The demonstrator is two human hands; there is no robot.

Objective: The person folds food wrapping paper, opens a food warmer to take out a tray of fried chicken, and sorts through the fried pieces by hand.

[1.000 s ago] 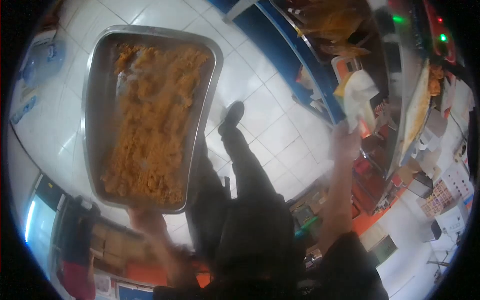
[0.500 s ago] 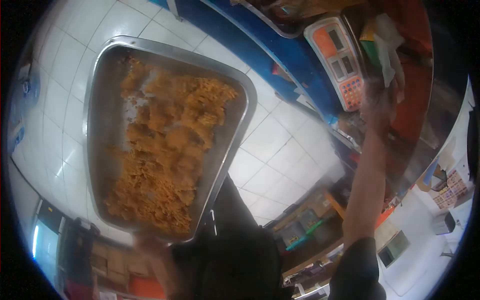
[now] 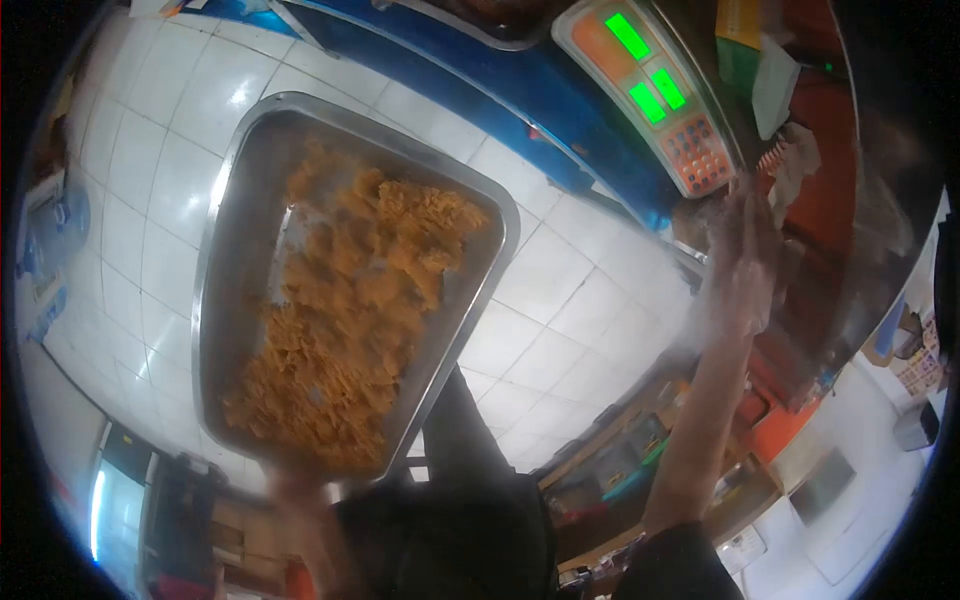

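The left hand (image 3: 298,487) grips the tray (image 3: 238,270), the right hand (image 3: 742,262) too blurred to tell

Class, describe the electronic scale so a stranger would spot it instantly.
Find the blue counter along the top. Follow it right to the orange-and-white scale, just beyond the right hand. Three glowing green displays set it apart from the yellow-and-green item beside it.

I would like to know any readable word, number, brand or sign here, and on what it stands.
None can be read.
Displays on the scale: lit green, no digits legible.
Keypad: key marks too small.
Yellow-green packet: any print blurred.
Patterned sheet, right edge: too small.
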